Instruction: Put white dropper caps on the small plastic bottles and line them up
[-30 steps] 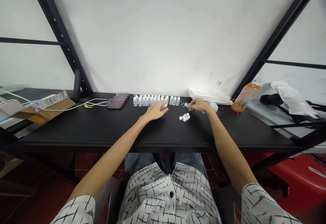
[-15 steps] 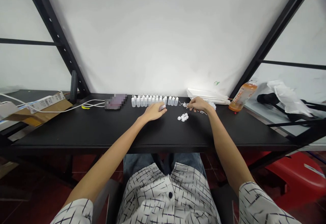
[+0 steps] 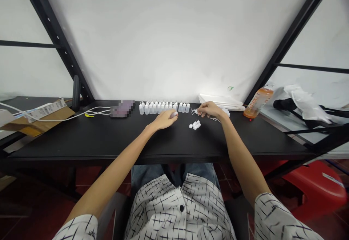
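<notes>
My left hand (image 3: 165,119) is closed around a small white plastic bottle (image 3: 173,114), of which only one end shows at the fingertips. Just behind that hand, several small white dropper bottles (image 3: 151,108) stand upright in rows against the wall. My right hand (image 3: 208,109) has its fingertips down among small white tips with thin stems (image 3: 194,111); it seems to pinch one of them, partly hidden by the fingers. Between the hands, nearer to me, lies a little pile of white caps (image 3: 195,125).
A stack of white sheets (image 3: 221,102) lies behind my right hand, with an orange drink bottle (image 3: 258,102) to its right. On the left are a blurred phone (image 3: 122,109), a white cable (image 3: 101,110) and a cardboard box (image 3: 46,118). Black shelf posts flank the table (image 3: 89,138).
My right hand has shifted slightly left, over the white tips. The left hand keeps its hold on the small bottle, and the whole view has moved a little.
</notes>
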`<state>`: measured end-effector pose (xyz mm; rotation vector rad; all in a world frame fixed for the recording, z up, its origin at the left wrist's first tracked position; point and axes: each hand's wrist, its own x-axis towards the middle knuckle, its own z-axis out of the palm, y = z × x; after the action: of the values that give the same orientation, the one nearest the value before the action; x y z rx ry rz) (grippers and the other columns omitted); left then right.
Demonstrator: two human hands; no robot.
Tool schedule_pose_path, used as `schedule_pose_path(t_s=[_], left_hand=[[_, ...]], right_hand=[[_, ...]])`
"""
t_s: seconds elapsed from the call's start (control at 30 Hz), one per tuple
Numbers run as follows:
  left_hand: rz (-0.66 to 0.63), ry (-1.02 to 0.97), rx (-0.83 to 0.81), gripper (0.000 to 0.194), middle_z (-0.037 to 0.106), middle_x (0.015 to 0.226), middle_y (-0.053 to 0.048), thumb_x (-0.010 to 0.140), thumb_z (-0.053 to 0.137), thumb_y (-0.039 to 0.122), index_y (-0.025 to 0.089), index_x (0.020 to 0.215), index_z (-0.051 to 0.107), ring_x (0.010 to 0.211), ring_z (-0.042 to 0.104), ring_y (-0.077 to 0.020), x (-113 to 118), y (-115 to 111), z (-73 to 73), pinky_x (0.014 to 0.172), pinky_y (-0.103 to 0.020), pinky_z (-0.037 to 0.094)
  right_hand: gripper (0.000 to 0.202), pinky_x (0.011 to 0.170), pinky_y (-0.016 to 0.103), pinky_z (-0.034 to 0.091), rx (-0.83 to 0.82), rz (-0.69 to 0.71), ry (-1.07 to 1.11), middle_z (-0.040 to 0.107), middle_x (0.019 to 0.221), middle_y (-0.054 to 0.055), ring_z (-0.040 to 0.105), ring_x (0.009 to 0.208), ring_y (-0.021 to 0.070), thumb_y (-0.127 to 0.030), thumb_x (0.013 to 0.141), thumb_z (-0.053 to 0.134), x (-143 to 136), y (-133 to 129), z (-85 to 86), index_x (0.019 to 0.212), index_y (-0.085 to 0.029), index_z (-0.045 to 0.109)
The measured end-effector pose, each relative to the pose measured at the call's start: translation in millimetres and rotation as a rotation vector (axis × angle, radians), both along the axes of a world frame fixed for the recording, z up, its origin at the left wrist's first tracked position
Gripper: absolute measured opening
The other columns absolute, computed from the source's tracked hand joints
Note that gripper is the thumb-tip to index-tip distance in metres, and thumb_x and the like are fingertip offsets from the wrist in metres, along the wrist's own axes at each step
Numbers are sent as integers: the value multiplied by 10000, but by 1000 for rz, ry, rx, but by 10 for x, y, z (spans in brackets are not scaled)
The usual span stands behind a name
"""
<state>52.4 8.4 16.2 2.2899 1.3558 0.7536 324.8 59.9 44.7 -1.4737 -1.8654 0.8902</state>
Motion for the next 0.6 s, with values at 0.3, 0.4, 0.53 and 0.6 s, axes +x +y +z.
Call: schedule_pose_path(t_s=[0.3, 0.4, 0.53, 0.6], left_hand=[[-137, -292, -271, 260, 472, 652, 24, 866, 448, 225, 152, 1073, 588, 573, 504, -132, 19, 61, -76, 463, -212, 415], [-184, -305, -269, 283, 522, 647, 28, 853, 487, 200, 138, 1105, 601, 521, 517, -107, 28, 98, -102, 483, -210, 439], [-241, -283, -242, 286, 614, 695, -1, 888, 519, 229, 116, 1134, 611, 452, 527, -85, 39, 92, -72, 490, -225, 462], [-251, -274, -218, 278, 636, 711, -14, 899, 523, 232, 108, 1129, 618, 446, 532, -79, 39, 73, -44, 499, -226, 470]], right_hand=[[305, 441, 216, 335, 168, 134, 360, 647, 658, 30, 443, 538, 82, -421, 627, 817, -440, -148, 19, 727, -139, 759], [323, 438, 211, 330, 150, 216, 409, 611, 618, 17, 466, 545, 90, -448, 664, 793, -617, -221, 3, 749, -140, 749], [339, 426, 197, 353, 125, 282, 390, 647, 673, 39, 559, 613, 121, -463, 664, 803, -744, -252, -37, 723, -141, 717], [340, 419, 194, 364, 121, 280, 385, 648, 679, 40, 576, 616, 125, -458, 660, 807, -755, -247, -52, 723, -138, 710]])
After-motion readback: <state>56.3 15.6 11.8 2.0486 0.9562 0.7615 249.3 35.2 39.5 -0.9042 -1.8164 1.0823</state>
